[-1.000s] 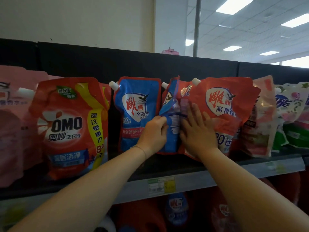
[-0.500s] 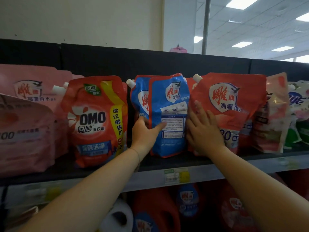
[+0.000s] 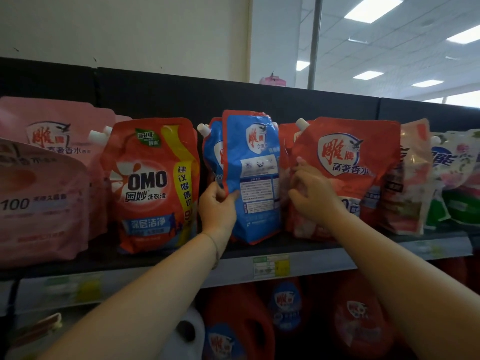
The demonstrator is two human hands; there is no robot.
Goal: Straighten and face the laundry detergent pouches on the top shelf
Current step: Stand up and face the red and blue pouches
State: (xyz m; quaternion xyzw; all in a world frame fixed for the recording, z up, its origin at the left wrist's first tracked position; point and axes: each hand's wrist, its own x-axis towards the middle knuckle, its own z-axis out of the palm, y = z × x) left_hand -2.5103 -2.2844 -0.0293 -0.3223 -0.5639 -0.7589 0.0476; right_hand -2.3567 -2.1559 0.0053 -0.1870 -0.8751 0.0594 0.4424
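Note:
A blue detergent pouch (image 3: 255,178) stands on the top shelf (image 3: 306,246) with its printed back side facing me. My left hand (image 3: 217,209) pinches its lower left edge. Behind it stands a second blue pouch (image 3: 211,157) with a white spout. My right hand (image 3: 310,193) rests with curled fingers on the lower left of a red pouch (image 3: 348,172), to the right of the blue one; whether it grips is unclear. A red OMO pouch (image 3: 153,185) stands to the left.
Pink pouches (image 3: 46,183) fill the shelf's left end. Pink-and-white and green pouches (image 3: 452,178) crowd the right end. A price tag (image 3: 270,266) hangs on the shelf rail. Red and blue detergent jugs (image 3: 239,323) stand on the shelf below.
The blue pouch has turned from edge-on to its back side facing me. My left hand shifted to its left edge. My right hand's fingers went from flat to curled.

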